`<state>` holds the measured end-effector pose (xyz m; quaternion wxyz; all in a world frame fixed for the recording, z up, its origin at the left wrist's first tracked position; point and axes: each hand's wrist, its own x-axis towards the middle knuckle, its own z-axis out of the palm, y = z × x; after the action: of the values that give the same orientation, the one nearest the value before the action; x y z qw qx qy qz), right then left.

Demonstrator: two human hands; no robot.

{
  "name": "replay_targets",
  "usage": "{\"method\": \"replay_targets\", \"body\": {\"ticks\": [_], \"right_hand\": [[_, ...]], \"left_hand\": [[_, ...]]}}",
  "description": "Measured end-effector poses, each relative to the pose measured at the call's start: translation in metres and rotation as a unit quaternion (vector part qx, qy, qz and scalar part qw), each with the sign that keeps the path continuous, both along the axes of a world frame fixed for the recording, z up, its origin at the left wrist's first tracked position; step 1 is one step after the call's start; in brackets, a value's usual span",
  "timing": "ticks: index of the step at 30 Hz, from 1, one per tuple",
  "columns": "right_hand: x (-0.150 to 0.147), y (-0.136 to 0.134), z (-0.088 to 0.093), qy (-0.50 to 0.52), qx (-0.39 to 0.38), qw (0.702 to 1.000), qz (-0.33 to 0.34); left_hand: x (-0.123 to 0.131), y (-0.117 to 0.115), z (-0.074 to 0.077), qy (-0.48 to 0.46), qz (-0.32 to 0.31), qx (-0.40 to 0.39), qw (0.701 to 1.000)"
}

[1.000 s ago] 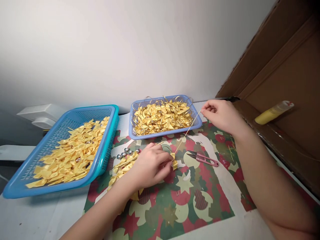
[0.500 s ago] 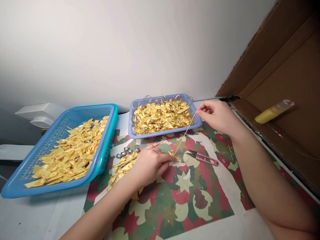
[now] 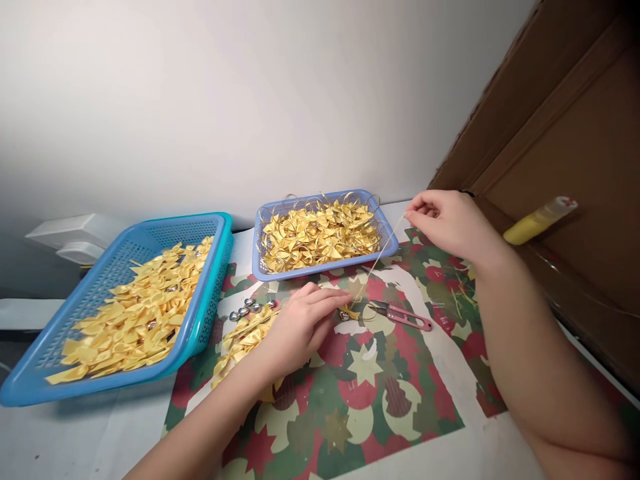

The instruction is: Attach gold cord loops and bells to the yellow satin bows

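My left hand is low over the patterned sheet, its fingertips closed at a small yellow ribbon bow with a shiny bell-like piece at its edge. Part of the bow and the exact grip are hidden by the fingers. Up and to the right, my right hand pinches the end of a thin gold cord between thumb and index finger. The cord slants down in a nearly straight line towards the bow. Just right of the bow lie pink-handled thread snips, blades towards my left hand.
Yellow bows with gold cords fill a blue-purple basket by the wall. Stacked blue baskets at left hold yellow ribbon pieces. Silver bells and ribbon pieces lie beside my left hand. Cardboard and a yellow tube stand right.
My right hand has moved slightly up and to the right, drawing the cord end farther from the bow. The fingers of my left hand have straightened out over the bow.
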<state>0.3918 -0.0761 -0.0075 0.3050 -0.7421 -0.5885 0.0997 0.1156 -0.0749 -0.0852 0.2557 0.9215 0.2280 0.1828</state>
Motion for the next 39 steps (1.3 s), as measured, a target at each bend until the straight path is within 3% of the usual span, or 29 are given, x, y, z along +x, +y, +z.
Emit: {"method": "replay_targets", "body": {"ticks": [6, 12, 15, 20, 25, 39], "right_hand": [[0.006, -0.005, 0.006, 0.008, -0.011, 0.999, 0.044], [0.006, -0.015, 0.018, 0.019, 0.044, 0.996, 0.079], [0.01, -0.019, 0.02, 0.019, 0.042, 0.996, 0.072], [0.017, -0.019, 0.018, 0.012, 0.024, 0.996, 0.082], [0.012, -0.017, 0.02, 0.01, 0.026, 0.995, 0.091], [0.007, -0.017, 0.02, 0.008, 0.02, 0.994, 0.105]], "left_hand": [[0.007, -0.001, 0.016, -0.035, 0.053, -0.063, 0.996], [0.051, 0.005, 0.045, -0.017, 0.033, -0.159, 0.987], [0.066, 0.011, 0.05, 0.034, 0.024, -0.15, 0.988], [0.051, 0.012, 0.037, 0.168, 0.059, -0.074, 0.981], [0.027, 0.008, 0.02, 0.212, 0.124, -0.06, 0.968], [0.035, 0.006, 0.014, 0.138, 0.135, -0.06, 0.979]]}}
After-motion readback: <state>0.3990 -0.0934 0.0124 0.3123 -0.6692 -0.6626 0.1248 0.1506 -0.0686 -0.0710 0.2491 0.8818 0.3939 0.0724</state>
